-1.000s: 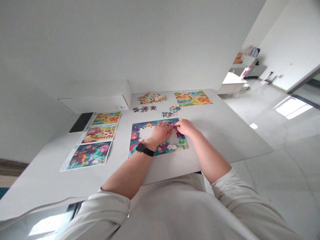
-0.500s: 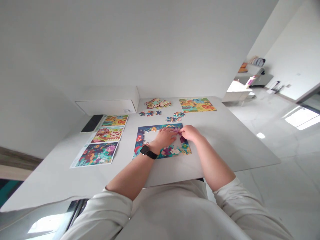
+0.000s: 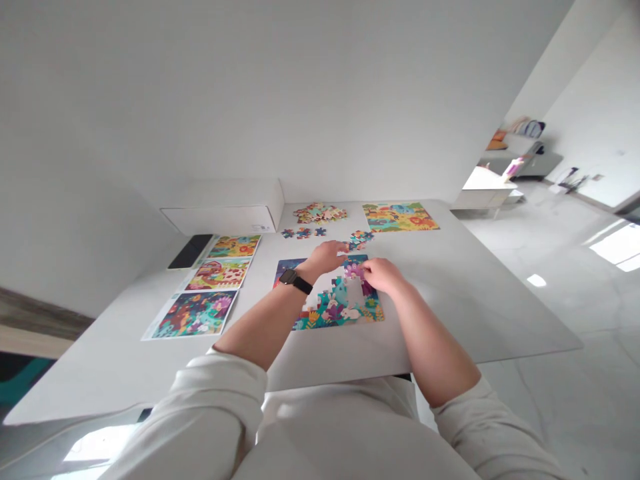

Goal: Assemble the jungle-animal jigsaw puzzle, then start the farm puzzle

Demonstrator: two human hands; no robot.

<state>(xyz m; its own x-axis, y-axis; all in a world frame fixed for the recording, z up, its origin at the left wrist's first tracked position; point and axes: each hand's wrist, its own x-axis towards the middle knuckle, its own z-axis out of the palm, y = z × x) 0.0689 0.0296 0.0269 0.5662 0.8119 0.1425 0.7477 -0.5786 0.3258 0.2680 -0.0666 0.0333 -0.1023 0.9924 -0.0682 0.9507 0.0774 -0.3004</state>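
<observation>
A half-built colourful jigsaw (image 3: 345,308) lies on the white table (image 3: 450,300) in front of me. My left hand (image 3: 327,257), with a black watch on its wrist, reaches past the jigsaw's far edge toward a small cluster of loose pieces (image 3: 361,238); its fingers are curled and I cannot tell if they hold anything. My right hand (image 3: 383,275) rests on the jigsaw's right side with its fingers pressed down on the pieces near a purple flower.
A pile of loose pieces (image 3: 320,213) and a finished jigsaw (image 3: 400,217) lie at the far edge. A few blue pieces (image 3: 303,233) lie nearby. Three picture cards (image 3: 217,273), a black phone (image 3: 189,251) and a white box (image 3: 225,205) sit left.
My left hand has lifted off the jigsaw and moved forward toward the loose pieces beyond it. My right hand has stayed on the jigsaw's right side. The camera has tilted slightly.
</observation>
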